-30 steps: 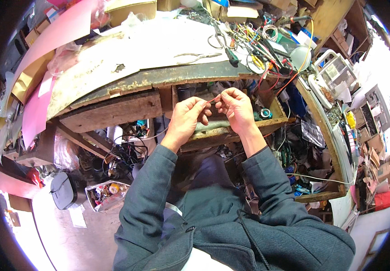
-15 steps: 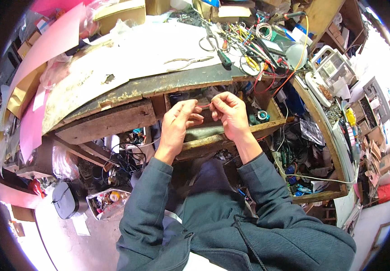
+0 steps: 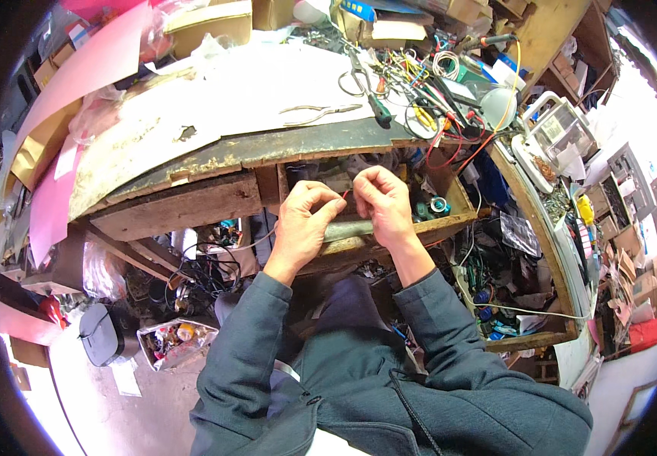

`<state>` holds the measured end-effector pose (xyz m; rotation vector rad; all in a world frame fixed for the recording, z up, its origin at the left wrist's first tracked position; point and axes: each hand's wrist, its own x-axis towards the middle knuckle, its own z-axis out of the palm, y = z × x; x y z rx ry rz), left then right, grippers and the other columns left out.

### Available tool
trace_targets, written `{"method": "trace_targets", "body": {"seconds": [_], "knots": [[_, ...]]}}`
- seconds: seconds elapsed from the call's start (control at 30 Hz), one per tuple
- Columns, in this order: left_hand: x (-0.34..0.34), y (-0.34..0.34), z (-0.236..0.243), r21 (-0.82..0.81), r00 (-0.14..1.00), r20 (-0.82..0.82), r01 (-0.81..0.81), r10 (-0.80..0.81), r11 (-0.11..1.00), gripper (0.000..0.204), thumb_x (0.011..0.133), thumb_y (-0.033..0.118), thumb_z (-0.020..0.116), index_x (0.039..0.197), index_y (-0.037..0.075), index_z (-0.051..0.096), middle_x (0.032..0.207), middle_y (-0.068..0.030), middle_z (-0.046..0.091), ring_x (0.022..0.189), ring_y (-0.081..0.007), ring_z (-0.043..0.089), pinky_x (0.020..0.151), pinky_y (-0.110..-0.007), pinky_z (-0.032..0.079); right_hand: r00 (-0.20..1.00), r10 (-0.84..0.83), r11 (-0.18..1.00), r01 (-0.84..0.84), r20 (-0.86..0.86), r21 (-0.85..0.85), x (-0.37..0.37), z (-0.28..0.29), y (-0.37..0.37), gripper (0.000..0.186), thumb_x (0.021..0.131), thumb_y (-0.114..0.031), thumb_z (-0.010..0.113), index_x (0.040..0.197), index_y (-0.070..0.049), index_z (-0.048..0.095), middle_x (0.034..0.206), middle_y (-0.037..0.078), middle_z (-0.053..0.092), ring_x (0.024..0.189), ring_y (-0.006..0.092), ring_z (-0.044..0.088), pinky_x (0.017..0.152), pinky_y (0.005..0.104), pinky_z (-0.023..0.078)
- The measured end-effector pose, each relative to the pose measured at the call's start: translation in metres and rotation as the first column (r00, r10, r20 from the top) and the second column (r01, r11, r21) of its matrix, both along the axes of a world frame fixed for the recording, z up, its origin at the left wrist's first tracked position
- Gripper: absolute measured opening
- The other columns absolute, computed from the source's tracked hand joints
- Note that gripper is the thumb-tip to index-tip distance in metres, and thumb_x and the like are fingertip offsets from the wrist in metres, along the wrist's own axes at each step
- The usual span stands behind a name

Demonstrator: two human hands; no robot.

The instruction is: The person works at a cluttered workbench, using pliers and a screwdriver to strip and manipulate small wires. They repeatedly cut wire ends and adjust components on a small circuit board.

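Observation:
A short bit of thin red wire [image 3: 345, 195] shows between my two hands, over the open drawer. My left hand [image 3: 303, 228] is closed, thumb and forefinger pinched at the wire's left side. Close beside it, my right hand [image 3: 386, 209] is closed too, its curled fingers pinching at the other side and hiding most of the wire. Below the hands lies a greyish-green cylinder-like object [image 3: 349, 229] along the drawer's front. A pale cord [image 3: 256, 243] runs up toward my left wrist.
Pliers [image 3: 321, 113] and a green-handled screwdriver [image 3: 379, 109] lie on the white-covered bench [image 3: 214, 99]. Tangled wires and test leads [image 3: 450, 137] crowd its right end. The open wooden drawer [image 3: 454, 222] juts toward me, with a cluttered side tray [image 3: 530, 340] at right.
Both hands have come slightly lower, with the fingertips nearer each other. The red wire, stretched between them before, now shows only as a short bit. The view has shifted a little.

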<state>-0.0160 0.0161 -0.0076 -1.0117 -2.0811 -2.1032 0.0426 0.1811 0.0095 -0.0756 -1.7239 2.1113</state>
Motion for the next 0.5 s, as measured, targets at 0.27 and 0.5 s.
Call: {"method": "trace_targets", "body": {"seconds": [0.27, 0.5], "knots": [[0.000, -0.001, 0.003, 0.181, 0.937, 0.324, 0.073, -0.129, 0.981, 0.012, 0.093, 0.012, 0.072, 0.096, 0.001, 0.076, 0.086, 0.0019, 0.072, 0.080, -0.0053, 0.060, 0.075, -0.023, 0.048, 0.993, 0.077, 0.994, -0.083, 0.092, 0.069, 0.002, 0.000, 0.000, 0.011, 0.094, -0.012, 0.070, 0.099, -0.003, 0.073, 0.081, 0.000, 0.069, 0.065, 0.0048, 0.056, 0.058, 0.0207, 0.043], [0.000, -0.002, 0.004, 0.112, 0.934, 0.317, 0.134, -0.164, 0.985, 0.017, 0.096, 0.016, 0.070, 0.096, 0.000, 0.076, 0.084, 0.0011, 0.071, 0.079, -0.0058, 0.060, 0.073, -0.023, 0.048, 0.990, 0.128, 0.987, -0.133, 0.063, 0.094, 0.002, 0.002, -0.002, 0.010, 0.094, -0.011, 0.071, 0.099, -0.003, 0.072, 0.081, -0.001, 0.068, 0.065, 0.0039, 0.055, 0.058, 0.0199, 0.043]]}}
